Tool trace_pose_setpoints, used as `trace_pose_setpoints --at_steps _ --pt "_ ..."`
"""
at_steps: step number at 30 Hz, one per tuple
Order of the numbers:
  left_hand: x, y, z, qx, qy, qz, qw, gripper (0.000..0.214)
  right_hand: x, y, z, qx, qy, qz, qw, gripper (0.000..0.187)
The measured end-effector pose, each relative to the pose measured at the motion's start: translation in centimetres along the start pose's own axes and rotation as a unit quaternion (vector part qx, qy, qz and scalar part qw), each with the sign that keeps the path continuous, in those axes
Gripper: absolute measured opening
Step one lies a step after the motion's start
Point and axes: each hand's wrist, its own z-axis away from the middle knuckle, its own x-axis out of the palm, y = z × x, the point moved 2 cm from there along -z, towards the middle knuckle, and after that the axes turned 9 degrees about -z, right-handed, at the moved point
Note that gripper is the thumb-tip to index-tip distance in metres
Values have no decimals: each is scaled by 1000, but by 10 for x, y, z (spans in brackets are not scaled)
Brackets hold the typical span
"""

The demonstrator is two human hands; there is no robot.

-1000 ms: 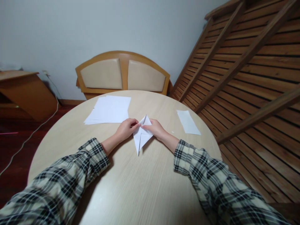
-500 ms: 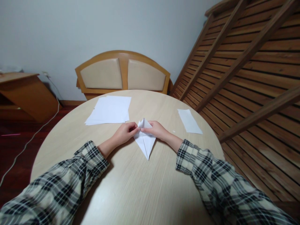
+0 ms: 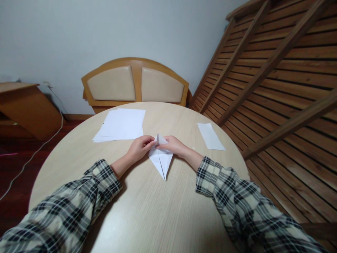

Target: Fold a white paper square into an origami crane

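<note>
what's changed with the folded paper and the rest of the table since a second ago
The folded paper has turned: its near tip swung to the right and its far tip to the left. Neither the left hand nor the right hand let go, and nothing new was taken hold of. The white sheets and the paper strip stayed in place.

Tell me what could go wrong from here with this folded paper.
The left hand and right hand pinch the folded paper close together, so an uneven tug might crease or tear it. Its lower tip juts free of both hands and could bend if bumped. The paper strip near the edge of the table could slide off if brushed.
</note>
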Motion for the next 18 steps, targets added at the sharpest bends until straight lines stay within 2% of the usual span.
trace_pose_setpoints --at_steps 8,18 --pt "0 -3 -1 -32 -12 23 999 23 0 -2 -2 24 -4 -11 1000 10" --pt "2 -6 -2 -55 14 20 998 24 -1 -2 -2 15 1 25 1000 11"
